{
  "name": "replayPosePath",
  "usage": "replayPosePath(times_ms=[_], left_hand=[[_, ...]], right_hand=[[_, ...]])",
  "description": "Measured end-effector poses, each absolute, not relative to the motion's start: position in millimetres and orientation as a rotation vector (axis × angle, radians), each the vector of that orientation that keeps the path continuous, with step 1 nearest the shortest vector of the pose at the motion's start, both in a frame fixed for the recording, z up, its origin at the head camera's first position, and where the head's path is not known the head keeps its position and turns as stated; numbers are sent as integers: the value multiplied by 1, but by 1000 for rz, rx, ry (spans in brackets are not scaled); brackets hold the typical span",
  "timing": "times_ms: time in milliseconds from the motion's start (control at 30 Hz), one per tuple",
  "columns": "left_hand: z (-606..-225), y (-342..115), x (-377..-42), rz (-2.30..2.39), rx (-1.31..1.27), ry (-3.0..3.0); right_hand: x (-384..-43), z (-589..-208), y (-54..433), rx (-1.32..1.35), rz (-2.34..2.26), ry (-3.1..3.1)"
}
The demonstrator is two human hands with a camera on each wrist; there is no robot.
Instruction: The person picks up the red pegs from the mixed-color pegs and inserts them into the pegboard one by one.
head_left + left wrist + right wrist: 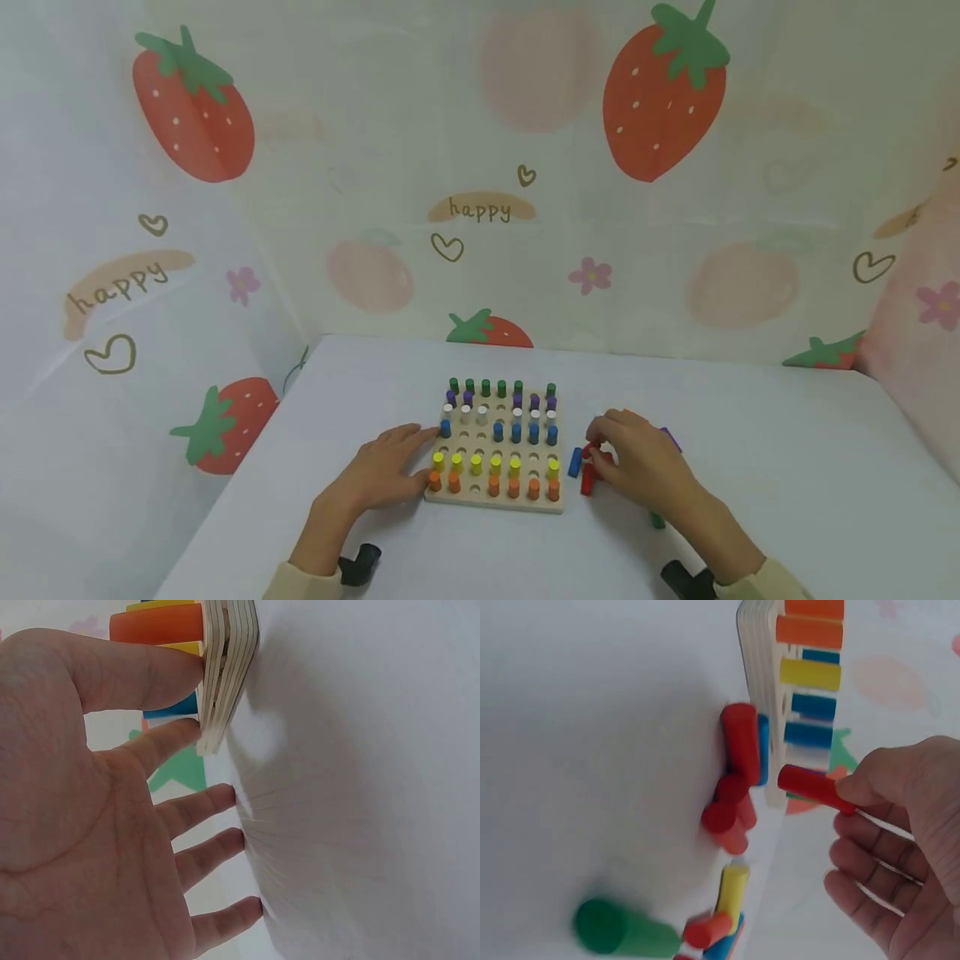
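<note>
A wooden pegboard [495,503] stands on the white table with rows of green, purple, white, blue, yellow and orange pegs, several holes bare. My left hand [384,471] rests at the board's left edge; in the left wrist view its thumb and index finger touch the side and the other fingertips press on the table. To the right of the board, my right hand [648,462] pinches a red peg [814,787] between thumb and fingers, above the table. Beneath it lie loose red pegs [741,746] and a blue peg [575,462].
A green peg [626,928] lies on the table nearer the right wrist. A yellow peg [733,889] and other loose pegs sit farther along, and a purple peg [671,439] shows behind the right hand. A strawberry-printed curtain [480,275] hangs behind the table.
</note>
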State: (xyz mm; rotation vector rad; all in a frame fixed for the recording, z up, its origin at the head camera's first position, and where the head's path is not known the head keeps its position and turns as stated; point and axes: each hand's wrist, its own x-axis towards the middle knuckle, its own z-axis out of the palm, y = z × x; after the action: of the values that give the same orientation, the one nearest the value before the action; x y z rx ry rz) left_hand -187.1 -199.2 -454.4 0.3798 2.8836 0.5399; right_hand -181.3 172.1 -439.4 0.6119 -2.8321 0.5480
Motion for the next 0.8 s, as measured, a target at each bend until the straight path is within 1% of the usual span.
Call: replayPosePath(times_ms=[267,800], left_hand=[[-457,-202,-188,523,362,2884],[-456,-203,-189,584,398,2859]], right_hand=[[-196,-435,147,844,560,-2801],[-216,-426,91,1006,582,-2839]])
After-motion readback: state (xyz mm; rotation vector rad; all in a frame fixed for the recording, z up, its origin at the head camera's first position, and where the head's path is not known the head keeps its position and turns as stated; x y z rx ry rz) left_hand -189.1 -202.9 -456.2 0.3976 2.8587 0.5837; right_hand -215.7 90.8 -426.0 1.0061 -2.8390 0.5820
